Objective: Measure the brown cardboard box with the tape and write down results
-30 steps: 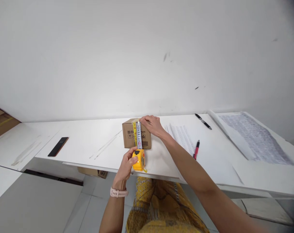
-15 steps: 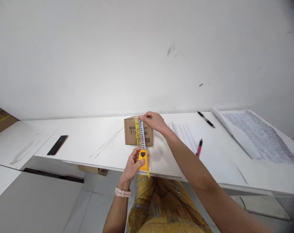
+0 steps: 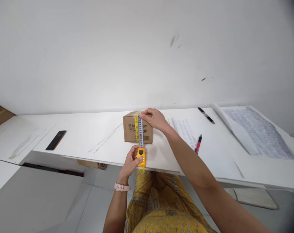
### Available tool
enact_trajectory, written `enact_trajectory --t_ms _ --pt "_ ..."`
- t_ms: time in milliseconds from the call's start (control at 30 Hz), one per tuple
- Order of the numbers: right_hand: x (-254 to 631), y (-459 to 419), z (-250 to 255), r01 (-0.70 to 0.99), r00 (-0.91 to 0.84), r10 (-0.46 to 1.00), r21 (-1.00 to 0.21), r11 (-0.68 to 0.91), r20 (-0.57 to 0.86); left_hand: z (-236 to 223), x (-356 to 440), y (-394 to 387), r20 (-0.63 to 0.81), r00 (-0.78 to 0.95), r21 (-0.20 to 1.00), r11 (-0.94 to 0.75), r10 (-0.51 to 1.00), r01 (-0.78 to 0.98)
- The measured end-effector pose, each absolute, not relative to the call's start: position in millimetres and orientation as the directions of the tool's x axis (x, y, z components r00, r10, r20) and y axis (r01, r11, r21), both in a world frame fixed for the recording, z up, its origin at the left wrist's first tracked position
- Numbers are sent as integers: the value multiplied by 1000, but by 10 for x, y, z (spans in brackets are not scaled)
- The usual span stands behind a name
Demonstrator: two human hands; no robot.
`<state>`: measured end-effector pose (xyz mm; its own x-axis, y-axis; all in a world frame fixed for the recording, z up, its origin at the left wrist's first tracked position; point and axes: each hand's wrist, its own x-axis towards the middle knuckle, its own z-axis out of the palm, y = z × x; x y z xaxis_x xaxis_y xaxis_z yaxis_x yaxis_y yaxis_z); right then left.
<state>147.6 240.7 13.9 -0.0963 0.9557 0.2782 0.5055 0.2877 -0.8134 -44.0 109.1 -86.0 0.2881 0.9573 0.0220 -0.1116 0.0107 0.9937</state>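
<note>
At the far left, a carton sits at the edge of your view, and here comes the phone, lying at a slant on the white bench. Below the bench top, part of another box shows. Now to the middle: your left hand, a pale pink band at its wrist, is clamped on the yellow tape measure near the bench's front edge. Its blade runs down the face of the brown box, which sits on the bench near the wall, right beside the box's yellow strip. Up top, your right hand has its fingers closed on the blade's end at the box's upper edge. On to the right: printed paper, the red pen at its edge, the black pen farther back, and finally the densely marked sheets, all on the bench.
</note>
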Motion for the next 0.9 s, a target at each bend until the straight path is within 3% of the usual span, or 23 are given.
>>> enact_trajectory --t_ms 267,533,633,800,900 --pt "1422 2315 66 488 -82 929 -798 353 360 -831 -424 1015 -37 253 994 63 967 -94" --pt "1350 1683 -313 383 -174 821 -731 565 544 -710 -699 216 -233 404 925 330 884 -189" --pt "1438 1268 -328 311 -156 831 -772 554 534 -625 -792 -41 -262 469 940 334 844 -75" --pt "1829 699 -268 155 -7 939 -927 341 345 -513 -683 -16 -303 567 945 164 766 283" --pt "2042 488 -395 193 66 948 -936 295 312 -441 -395 163 -315 591 920 87 743 382"
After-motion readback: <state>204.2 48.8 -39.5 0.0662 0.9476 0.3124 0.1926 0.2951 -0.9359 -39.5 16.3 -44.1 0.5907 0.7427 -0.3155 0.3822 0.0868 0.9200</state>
